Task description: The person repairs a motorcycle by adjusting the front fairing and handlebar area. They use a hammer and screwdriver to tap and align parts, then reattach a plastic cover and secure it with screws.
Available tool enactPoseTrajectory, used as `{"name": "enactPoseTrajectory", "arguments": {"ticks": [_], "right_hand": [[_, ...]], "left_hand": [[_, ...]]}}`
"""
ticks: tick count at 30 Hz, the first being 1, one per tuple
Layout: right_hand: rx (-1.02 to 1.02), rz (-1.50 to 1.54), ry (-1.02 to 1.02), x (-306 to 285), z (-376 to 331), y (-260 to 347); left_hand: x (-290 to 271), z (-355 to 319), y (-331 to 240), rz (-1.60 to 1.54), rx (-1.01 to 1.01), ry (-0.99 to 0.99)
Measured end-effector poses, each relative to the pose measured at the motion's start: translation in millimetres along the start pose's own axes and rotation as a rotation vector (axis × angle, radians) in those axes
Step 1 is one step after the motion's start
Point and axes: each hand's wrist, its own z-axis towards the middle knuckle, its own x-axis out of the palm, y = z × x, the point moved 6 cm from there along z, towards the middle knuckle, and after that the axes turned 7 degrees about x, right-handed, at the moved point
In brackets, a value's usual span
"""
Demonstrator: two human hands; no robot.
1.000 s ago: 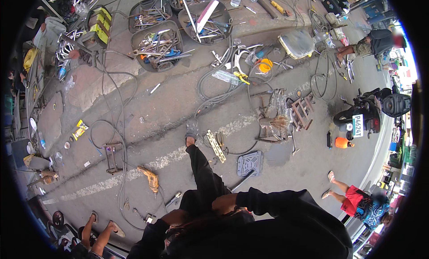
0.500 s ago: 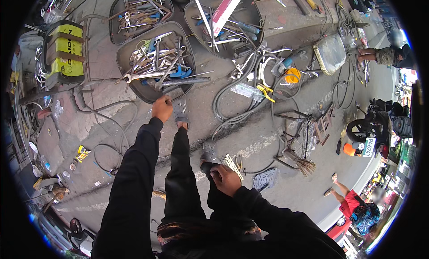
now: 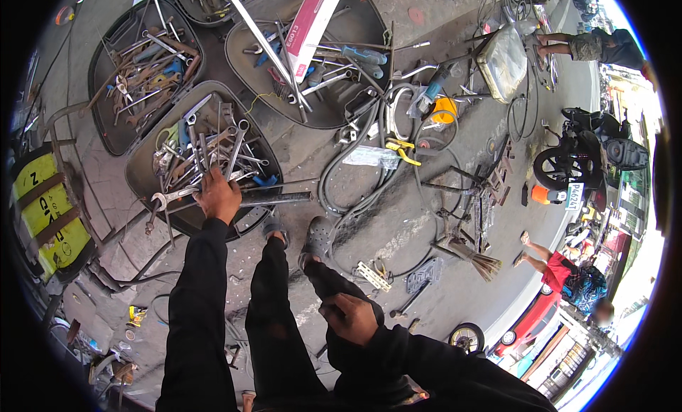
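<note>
My left hand (image 3: 218,194) is over the near edge of a dark tool tray (image 3: 142,163), its fingers bent down among the tools. Whatever they grip, if anything, is hidden. Beside the thumb lies a large open-ended wrench (image 3: 174,195). Several wrenches (image 3: 238,145), pliers and blue-handled tools are heaped in the tray. A dark metal pipe (image 3: 277,198) crosses its near right edge. My right hand (image 3: 350,318) rests by my bent right leg, fingers curled closed, with nothing visible in them.
More tool trays (image 3: 99,106) stand at the far left; one holds a long red-and-white box (image 3: 316,28). Cables (image 3: 330,177), a yellow clamp (image 3: 403,150) and an angle grinder (image 3: 433,89) lie right of them. A parked motorcycle (image 3: 575,156) and two people are farther right.
My left hand has reached forward from the tray's edge into the tools. The view has shifted and turned, and I have stepped closer to the trays. My right hand stays curled by my leg.
</note>
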Motion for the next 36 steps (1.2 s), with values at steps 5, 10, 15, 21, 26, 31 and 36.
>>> {"name": "enactPoseTrajectory", "arguments": {"ticks": [5, 10, 15, 21, 26, 31, 36], "right_hand": [[0.024, 0.085, 0.023, -16.4, 15.5, 7.2], [-0.239, -0.079, 0.183, -42.0, 40.2, 6.7], [-0.357, -0.197, 0.181, -97.1, 92.4, -20.9], [-0.344, -0.207, 0.243, -118.8, 113.3, -32.3], [-0.316, -0.202, 0.291, -110.9, 122.8, -36.3], [-0.329, -0.26, 0.356, -103.8, 129.1, -35.9], [-0.361, -0.331, 0.414, -93.9, 132.7, -26.2]], "left_hand": [[-73.0, 2.9, -56.9, 0.229, 0.251, -0.262], [-80.3, 75.4, -209.8, -0.21, 0.769, -0.297], [-67.3, 184.9, -325.7, -0.006, 0.759, -0.279], [-22.8, 159.4, -365.7, -0.155, 0.619, -0.015], [8.6, 86.4, -348.0, -0.37, 0.536, -0.105], [-8.6, 75.2, -349.1, -0.482, 0.561, -0.245], [-50.7, 65.2, -331.3, -0.568, 0.624, -0.278]]}}
